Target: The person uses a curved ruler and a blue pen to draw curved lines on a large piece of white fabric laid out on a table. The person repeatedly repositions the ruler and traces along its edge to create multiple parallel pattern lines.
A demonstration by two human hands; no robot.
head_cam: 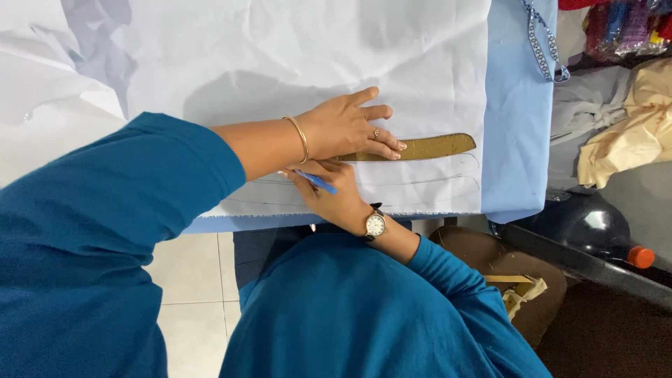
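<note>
The left hand (350, 127) is pressing flat on a long curved ruler (427, 148), with its fingers lying close together on top. The ruler is lying sideways on the white cloth (315, 56), and its long end is sticking out to the right, past the fingertips. The right hand (329, 189) is sitting just under the left one and squeezing a blue pen (316, 182) in its fingers. The pen tip seems to be touching the cloth near the ruler's left end, but the hand is hiding it. Thin curved lines (420, 183) are running below the ruler.
</note>
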